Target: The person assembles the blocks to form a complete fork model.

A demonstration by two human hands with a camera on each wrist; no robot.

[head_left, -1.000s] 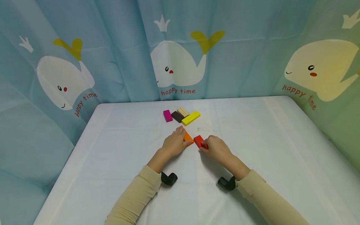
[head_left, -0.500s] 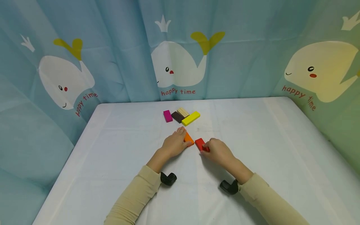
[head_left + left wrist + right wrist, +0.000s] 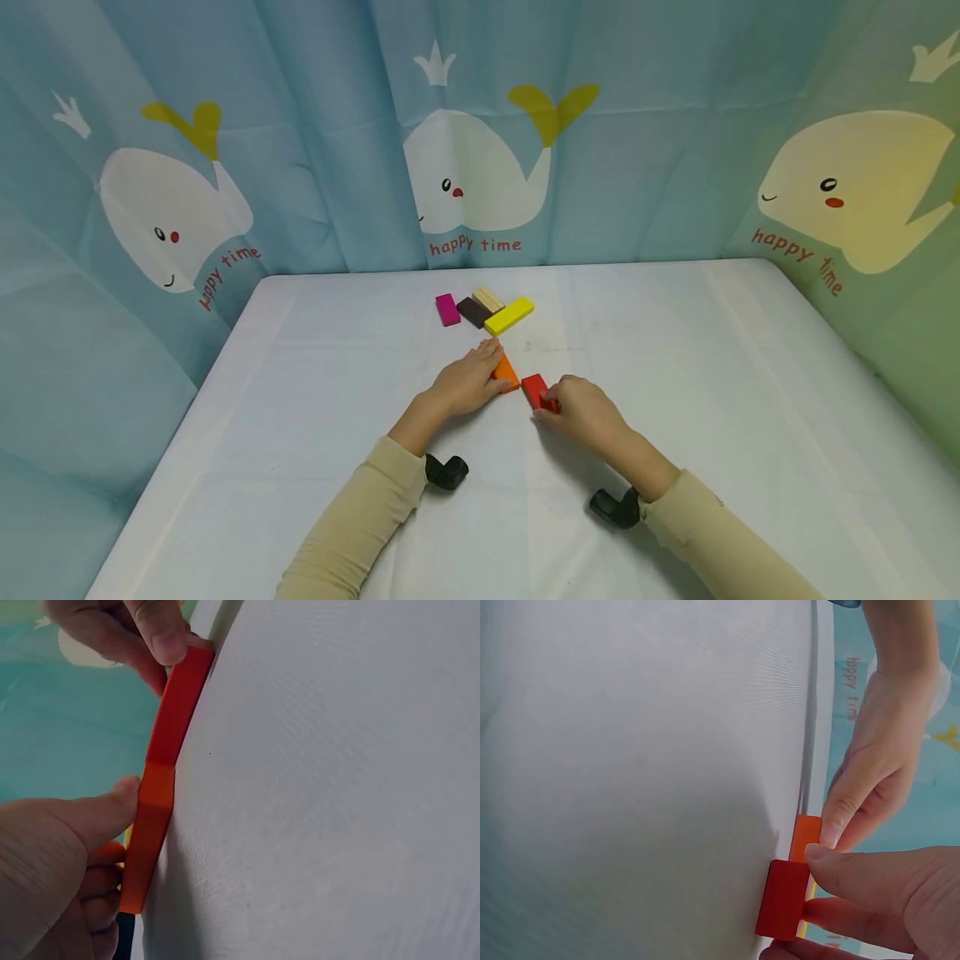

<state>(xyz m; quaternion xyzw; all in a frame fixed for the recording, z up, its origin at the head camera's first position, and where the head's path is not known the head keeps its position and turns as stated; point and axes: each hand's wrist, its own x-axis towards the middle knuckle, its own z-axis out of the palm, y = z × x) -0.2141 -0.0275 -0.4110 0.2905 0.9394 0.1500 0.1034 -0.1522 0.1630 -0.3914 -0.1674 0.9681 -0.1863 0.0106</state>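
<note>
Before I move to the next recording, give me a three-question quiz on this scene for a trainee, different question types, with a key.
1. Multiple choice: what colour is the block that the right hand holds?
A dark brown
B red
C pale wood

2. True or false: the yellow block lies farther from the person than the orange block at the left hand.

3. Fill the gap: in the group beyond the hands, the block farthest to the person's left is ____.

Key:
1. B: its fingers hold the red block.
2. True.
3. Magenta: the magenta block sits at that end.
</note>
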